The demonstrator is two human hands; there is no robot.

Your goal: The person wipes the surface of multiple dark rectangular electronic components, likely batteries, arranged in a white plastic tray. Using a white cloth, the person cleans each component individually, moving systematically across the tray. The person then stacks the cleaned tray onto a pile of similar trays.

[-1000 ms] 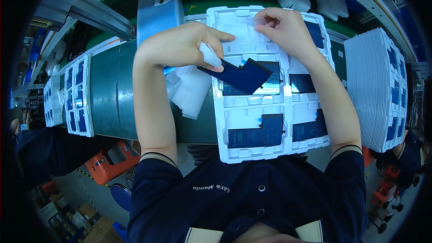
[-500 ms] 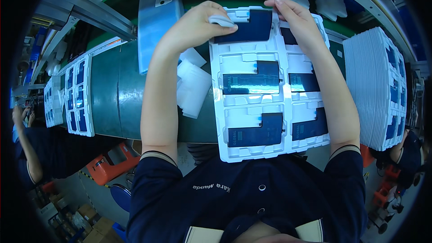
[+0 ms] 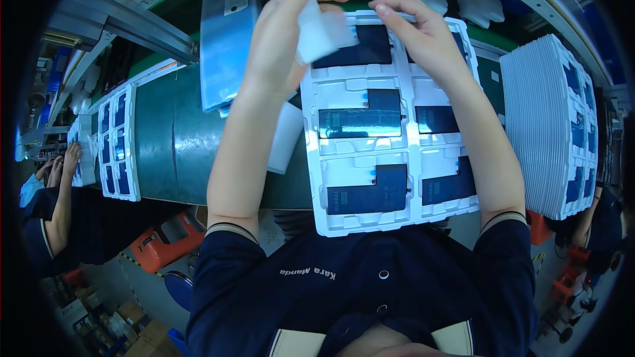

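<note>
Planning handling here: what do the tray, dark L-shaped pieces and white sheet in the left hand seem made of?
White tray: probably thin plastic, satin, judging by its moulded pockets and highlights. Dark L-shaped pieces: smooth, glossy outer film, perhaps, from reflections; inside hidden. White sheet: matte, without sheen, perhaps thin foam or paper; blurred.

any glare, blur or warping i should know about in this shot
Head view: glare streaks the middle-left dark pack in the white tray; head view: the white sheet in the left hand looks smeared, probably by motion; head view: fisheye curves straight edges toward the rim, corners go black.
</note>
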